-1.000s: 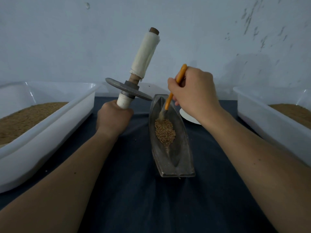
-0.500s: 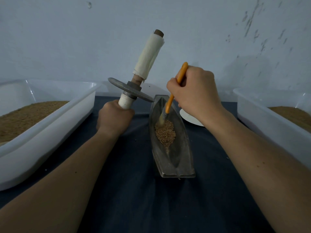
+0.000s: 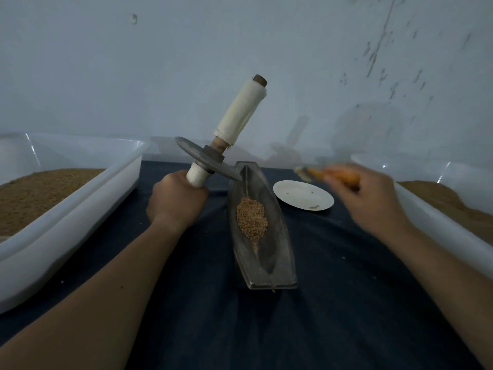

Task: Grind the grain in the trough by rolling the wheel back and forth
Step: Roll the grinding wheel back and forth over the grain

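The left hand (image 3: 177, 200) is clenched round the lower, white-wrapped end of the grey metal grinding wheel on its wooden axle (image 3: 205, 158). It holds the wheel tilted in the air, with the disc just above the knuckles. Just right of that hand lies the long boat-shaped grey metal trough (image 3: 277, 263), with a heap of brown grain (image 3: 252, 222) in its groove. The right hand (image 3: 370, 198) (blurred) grasps an orange-handled brush (image 3: 336, 176), its bristles pointing left. A round white plate (image 3: 301, 194) lies just left of this hand, between it and the trough.
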